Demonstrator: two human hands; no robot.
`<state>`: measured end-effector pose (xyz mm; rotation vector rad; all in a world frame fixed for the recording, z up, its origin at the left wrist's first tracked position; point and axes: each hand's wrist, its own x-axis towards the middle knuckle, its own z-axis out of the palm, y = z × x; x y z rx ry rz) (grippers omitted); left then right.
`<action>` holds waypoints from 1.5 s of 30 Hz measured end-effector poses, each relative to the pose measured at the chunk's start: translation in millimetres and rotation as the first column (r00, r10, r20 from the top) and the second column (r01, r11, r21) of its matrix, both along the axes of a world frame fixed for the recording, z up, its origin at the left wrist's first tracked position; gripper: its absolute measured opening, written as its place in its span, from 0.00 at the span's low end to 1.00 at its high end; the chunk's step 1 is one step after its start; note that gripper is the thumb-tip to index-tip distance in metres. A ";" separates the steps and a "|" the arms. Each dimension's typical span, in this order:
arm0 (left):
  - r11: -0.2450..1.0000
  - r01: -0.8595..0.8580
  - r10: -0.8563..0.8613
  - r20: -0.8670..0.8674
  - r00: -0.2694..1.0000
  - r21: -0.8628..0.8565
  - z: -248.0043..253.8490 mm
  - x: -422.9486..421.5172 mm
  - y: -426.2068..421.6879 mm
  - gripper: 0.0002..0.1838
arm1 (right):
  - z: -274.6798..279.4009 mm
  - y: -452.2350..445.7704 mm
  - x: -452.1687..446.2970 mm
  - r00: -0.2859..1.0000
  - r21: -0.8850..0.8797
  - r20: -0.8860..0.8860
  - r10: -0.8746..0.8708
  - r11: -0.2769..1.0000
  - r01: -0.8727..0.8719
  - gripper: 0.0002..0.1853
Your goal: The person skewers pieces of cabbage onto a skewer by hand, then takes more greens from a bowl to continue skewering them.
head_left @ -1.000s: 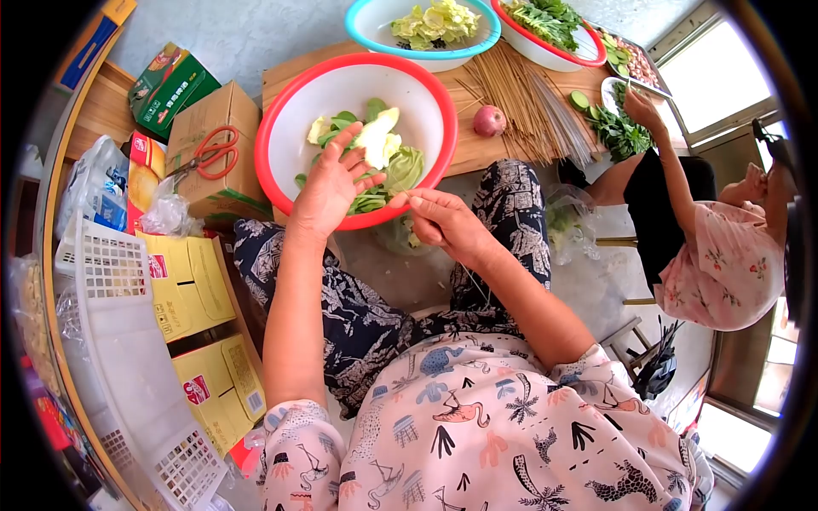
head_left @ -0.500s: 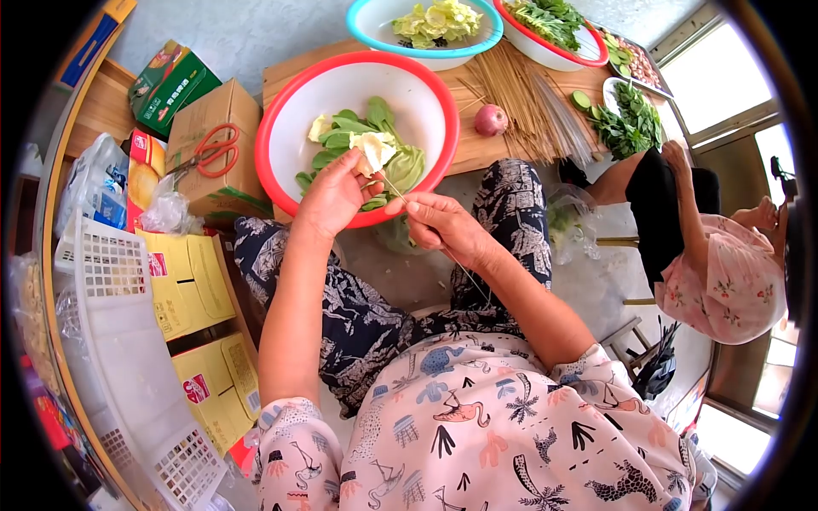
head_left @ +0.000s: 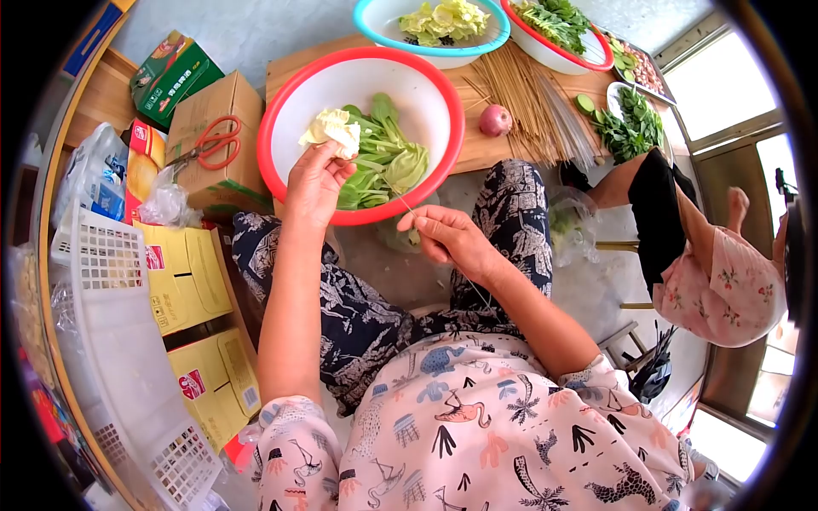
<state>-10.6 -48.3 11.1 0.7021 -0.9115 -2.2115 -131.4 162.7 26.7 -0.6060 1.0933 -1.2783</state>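
Note:
My left hand (head_left: 317, 180) is closed on a crumpled pale cabbage leaf (head_left: 331, 134), held over the left part of the red-rimmed white basin (head_left: 354, 70). Inside that basin lie green leafy vegetables (head_left: 385, 140) and a rounder light green leaf (head_left: 407, 168). My right hand (head_left: 452, 238), just outside the near rim, pinches a thin skewer (head_left: 400, 198). Its tip points up and left over the greens, and its other end runs back under my palm toward my lap. Skewer and leaf are apart.
On the wooden table (head_left: 477, 157) are a red onion (head_left: 495, 121), many loose skewers (head_left: 528, 106), a blue-rimmed basin (head_left: 375, 36) and another red-rimmed basin (head_left: 607, 60). Red scissors (head_left: 217, 145) hang at a cardboard box (head_left: 239, 106). A person in a floral top (head_left: 724, 289) sits at the right.
My left hand has moved left and slightly up with the pale leaf, away from the skewer tip. My right hand has shifted slightly down, still pinching the skewer.

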 end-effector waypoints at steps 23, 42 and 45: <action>0.988 0.069 -0.054 0.110 0.992 -0.136 5.1 -9.7 11.6 0.13 | 17.9 -18.8 5.3 0.978 0.030 -0.192 -0.085 0.995 0.092 0.13; 0.985 0.150 -0.142 0.091 0.986 -0.089 2.5 -4.7 6.5 0.14 | -0.9 -24.9 12.5 0.956 -0.040 -0.253 -0.146 0.989 0.141 0.12; 0.982 0.163 -0.151 0.124 0.981 -0.095 4.2 -3.7 6.4 0.14 | -4.3 -25.6 10.4 0.953 -0.065 -0.256 -0.164 0.986 0.152 0.10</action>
